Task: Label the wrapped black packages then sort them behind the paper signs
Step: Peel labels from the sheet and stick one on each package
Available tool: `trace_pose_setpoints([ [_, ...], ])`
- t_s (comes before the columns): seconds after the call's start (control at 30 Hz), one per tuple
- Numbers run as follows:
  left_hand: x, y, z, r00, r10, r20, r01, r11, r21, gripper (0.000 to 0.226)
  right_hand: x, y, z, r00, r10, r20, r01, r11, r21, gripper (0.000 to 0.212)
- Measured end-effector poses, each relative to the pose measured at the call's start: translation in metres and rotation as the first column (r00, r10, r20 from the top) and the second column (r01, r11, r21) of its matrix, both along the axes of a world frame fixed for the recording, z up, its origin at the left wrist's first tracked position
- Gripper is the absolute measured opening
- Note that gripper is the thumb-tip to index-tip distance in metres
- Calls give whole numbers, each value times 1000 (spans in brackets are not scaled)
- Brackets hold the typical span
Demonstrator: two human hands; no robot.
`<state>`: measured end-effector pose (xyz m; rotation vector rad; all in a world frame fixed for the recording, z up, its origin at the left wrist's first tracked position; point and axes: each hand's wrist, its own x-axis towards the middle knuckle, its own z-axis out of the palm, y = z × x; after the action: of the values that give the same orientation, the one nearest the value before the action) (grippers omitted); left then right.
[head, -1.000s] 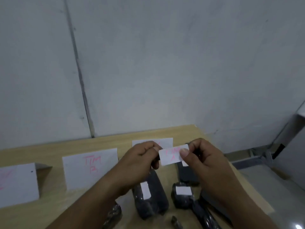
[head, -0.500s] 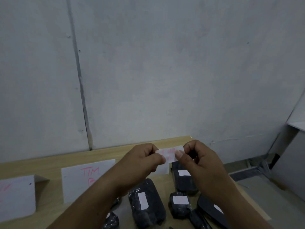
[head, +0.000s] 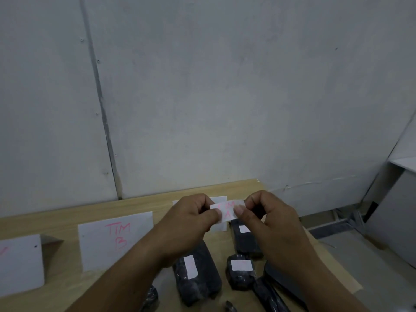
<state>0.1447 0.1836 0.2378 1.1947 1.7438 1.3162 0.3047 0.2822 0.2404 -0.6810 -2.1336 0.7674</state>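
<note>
Label slip (head: 227, 210), small white paper with pink lettering, held above the wooden table (head: 67, 219). Left hand (head: 189, 221) and right hand (head: 270, 219) each pinch an end, fingers curled. Below it, glossy film-wrapped black packages (head: 198, 280) with white stickers lie beside the folded TIM B sign (head: 117, 237).

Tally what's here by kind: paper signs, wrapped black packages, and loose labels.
Paper signs: 3
Wrapped black packages: 6, some partly hidden
Loose label, pinched by left hand and right hand: 1
Total: 10
</note>
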Motion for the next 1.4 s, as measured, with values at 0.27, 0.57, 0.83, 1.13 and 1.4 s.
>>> trace_pose_setpoints([
  [0.27,5,-1,1,996,22,-91,-20,1000,22,16,-1,-2,-4,986,-158,53,147,975,169,22],
  [0.57,5,-2,3,1000,-16,-21,17,999,35,22,1,-6,0,973,-229,24,225,968,111,20],
  [0.83,7,-5,4,997,2,-82,2,999,48,25,3,0,-3,950,-313,16,306,937,166,19],
  [1.13,7,-4,4,995,37,-94,-32,998,53,25,5,9,-15,976,-204,78,109,765,635,18],
  [1.4,3,-6,0,997,16,-70,-10,996,85,15,6,25,-17,993,-84,88,3,739,674,28],
])
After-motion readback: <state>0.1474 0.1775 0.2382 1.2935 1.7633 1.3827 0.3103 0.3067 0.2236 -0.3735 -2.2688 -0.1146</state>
